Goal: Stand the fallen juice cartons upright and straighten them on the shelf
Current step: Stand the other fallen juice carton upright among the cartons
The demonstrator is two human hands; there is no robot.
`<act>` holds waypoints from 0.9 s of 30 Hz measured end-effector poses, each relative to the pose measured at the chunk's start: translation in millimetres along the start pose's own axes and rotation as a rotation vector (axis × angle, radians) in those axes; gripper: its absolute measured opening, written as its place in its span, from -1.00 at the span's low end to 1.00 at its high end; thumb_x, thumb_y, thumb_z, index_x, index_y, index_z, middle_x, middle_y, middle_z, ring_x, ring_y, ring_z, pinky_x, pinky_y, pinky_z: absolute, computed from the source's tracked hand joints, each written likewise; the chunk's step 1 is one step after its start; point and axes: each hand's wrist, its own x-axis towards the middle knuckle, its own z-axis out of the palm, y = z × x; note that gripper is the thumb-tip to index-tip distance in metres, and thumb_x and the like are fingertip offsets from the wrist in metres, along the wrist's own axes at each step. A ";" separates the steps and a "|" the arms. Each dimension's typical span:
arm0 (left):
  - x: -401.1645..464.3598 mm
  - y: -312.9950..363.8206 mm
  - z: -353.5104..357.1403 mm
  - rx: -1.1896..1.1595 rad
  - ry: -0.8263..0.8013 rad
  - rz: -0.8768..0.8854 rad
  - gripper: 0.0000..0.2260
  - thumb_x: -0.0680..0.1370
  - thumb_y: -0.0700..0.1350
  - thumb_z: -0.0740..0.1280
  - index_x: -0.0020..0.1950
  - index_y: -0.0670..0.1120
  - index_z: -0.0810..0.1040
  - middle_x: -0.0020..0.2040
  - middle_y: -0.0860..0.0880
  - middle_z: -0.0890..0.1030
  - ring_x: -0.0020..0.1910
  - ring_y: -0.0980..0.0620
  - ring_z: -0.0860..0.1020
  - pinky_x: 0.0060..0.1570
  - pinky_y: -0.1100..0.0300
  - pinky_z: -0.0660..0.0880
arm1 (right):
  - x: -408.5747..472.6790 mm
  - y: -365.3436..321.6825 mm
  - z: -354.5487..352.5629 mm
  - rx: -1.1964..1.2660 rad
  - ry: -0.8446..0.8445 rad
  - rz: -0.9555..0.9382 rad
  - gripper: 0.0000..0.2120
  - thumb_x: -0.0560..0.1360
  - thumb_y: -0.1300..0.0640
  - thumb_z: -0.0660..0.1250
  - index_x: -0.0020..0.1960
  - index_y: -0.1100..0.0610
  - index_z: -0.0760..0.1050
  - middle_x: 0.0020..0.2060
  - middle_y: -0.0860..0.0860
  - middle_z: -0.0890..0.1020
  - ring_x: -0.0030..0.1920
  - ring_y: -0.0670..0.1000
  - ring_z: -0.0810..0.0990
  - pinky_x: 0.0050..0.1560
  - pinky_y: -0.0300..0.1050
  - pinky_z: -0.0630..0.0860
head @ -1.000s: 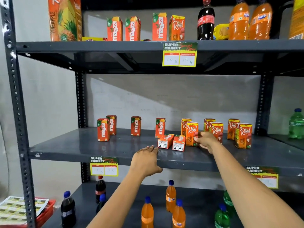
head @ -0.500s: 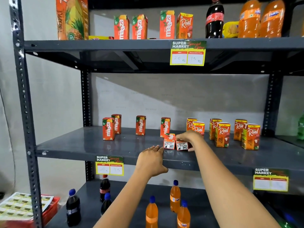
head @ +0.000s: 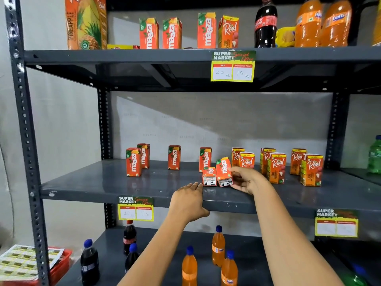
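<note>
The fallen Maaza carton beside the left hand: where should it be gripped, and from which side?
Pinch the fallen Maaza carton across its two long side faces, coming from the front over its base end, which faces outward. The left hand is nearest; a tilted carton crowds its right side.

We are in a small shop: a grey slotted-metal shelving rack [head: 144, 56] carries rows of juice cartons [head: 276, 167] and soft-drink bottles [head: 266, 23], with "Super Market" price tags [head: 233, 66] clipped to the shelf edges.

Bare shelf [head: 99, 182] left of cartons [head: 134, 162]
</note>
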 end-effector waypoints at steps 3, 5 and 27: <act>-0.2 0.4 -0.4 -0.004 0.011 -0.008 -0.22 0.44 0.22 0.36 0.55 -0.06 0.17 0.53 -0.02 0.26 0.47 -0.02 0.27 0.36 0.03 0.33 | -2.2 5.1 -0.7 0.230 -0.060 -0.124 -0.80 0.43 0.19 0.46 -0.02 0.12 0.48 0.12 0.13 0.61 0.17 0.08 0.56 0.06 0.01 0.56; -0.5 0.2 -0.9 0.000 0.017 -0.009 -0.22 0.44 0.22 0.36 0.55 -0.07 0.17 0.52 -0.02 0.27 0.47 -0.02 0.28 0.35 0.03 0.34 | -6.5 8.4 2.5 0.343 -0.129 -0.192 -0.85 0.45 0.20 0.43 -0.02 0.12 0.50 0.10 0.11 0.61 0.17 0.07 0.55 0.13 0.02 0.52; -11.2 -34.3 -19.8 0.110 -0.077 0.117 -0.18 0.47 0.26 0.32 0.57 -0.10 0.07 0.58 -0.07 0.09 0.53 -0.06 0.11 0.48 0.02 0.01 | -23.2 16.0 10.1 0.487 -0.470 -0.377 -0.45 0.07 0.03 0.60 0.02 0.11 0.55 -0.12 0.05 0.73 -0.12 -0.03 0.73 -0.09 -0.10 0.65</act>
